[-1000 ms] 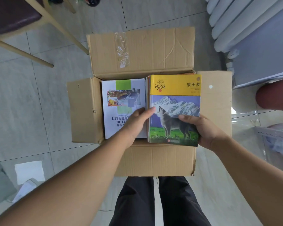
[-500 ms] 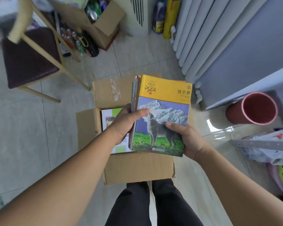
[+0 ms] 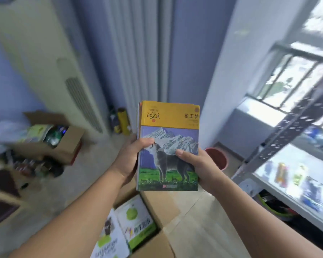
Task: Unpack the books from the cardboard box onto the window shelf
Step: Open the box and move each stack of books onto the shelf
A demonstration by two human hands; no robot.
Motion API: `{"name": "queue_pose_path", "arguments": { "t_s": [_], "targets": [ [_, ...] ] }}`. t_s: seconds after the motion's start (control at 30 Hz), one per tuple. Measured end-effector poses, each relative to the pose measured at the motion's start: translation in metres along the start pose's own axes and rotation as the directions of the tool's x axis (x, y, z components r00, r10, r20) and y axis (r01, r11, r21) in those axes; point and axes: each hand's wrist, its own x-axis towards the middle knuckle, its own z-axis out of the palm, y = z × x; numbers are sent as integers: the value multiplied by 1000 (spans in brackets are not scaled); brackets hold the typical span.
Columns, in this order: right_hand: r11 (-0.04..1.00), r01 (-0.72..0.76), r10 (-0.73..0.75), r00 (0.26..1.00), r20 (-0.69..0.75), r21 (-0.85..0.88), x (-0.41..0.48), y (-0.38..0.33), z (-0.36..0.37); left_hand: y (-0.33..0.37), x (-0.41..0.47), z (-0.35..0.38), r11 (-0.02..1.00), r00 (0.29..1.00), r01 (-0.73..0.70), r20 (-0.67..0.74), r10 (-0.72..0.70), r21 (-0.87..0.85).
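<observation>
The left hand [image 3: 131, 159] grips the left edge of a stack of books [image 3: 169, 146], thumb on the front cover and fingers behind. The right hand [image 3: 198, 166] grips the right edge the same way. The stack is held upright in the air, cover toward the camera; the cover shows a wolf, snowy mountains and a yellow title band. Directly below, near the person, the open cardboard box [image 3: 157, 207] sits on the floor with more books [image 3: 136, 224] lying flat inside. A red bucket [image 3: 217, 157] stands just right of the stack. Farther right, a perforated metal rack [image 3: 287, 127] stands before the window [image 3: 287, 77]. A second box [image 3: 63, 146] sits at far left.
</observation>
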Motion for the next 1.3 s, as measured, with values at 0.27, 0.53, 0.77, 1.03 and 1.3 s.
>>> {"name": "queue_pose_path", "arguments": {
  "t_s": [0.27,0.53,0.77,1.03,1.3],
  "targets": [
    [965,246,-262,918,-297,-89,-121,-102,-130,45,21,195,973,955,-193,249,158,123],
    [942,317,-330,820,-467,-110,-245,-133,-276,15,18,395,984,798,-155,599,71,90],
    [946,308,-308,771,-557,-97,-286,-149,-373,-8,37,506,973,764,-177,644,41,148],
    [922,366,-371,738,-564,-127,-260,-191,-458,0,113,586,951,670,-270,739,71,153],
    [891,397,-447,694,-564,-218,-194,-233,-527,30,212,630,913,541,-375,838,75,160]
  ]
}}
